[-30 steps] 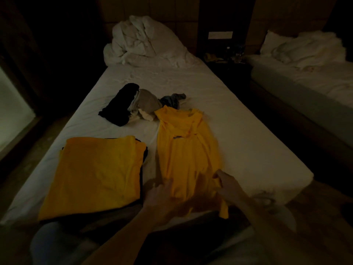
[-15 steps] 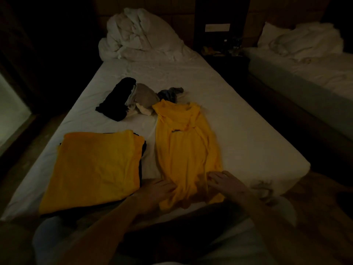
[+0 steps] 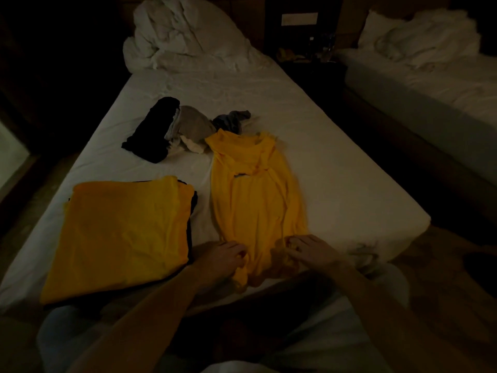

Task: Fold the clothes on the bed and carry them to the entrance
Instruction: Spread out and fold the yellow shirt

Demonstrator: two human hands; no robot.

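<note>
A long yellow garment (image 3: 255, 195) lies lengthwise on the white bed (image 3: 336, 184), folded into a narrow strip. My left hand (image 3: 224, 255) pinches its near left corner and my right hand (image 3: 306, 247) pinches its near right corner at the bed's foot. To the left rests a folded yellow garment (image 3: 121, 235) on top of a dark folded one. Farther up the bed sits a small heap of unfolded clothes: a black piece (image 3: 152, 130), a grey-brown piece (image 3: 192, 123) and a dark grey piece (image 3: 231, 119).
A crumpled white duvet (image 3: 183, 36) is piled at the bed's head. A second bed (image 3: 430, 84) with white bedding stands to the right across a dark gap, with a nightstand (image 3: 309, 57) between the beds. The room is dim.
Both hands have drawn in toward the near end of the yellow garment and closed on its bottom corners; the hem has bunched slightly.
</note>
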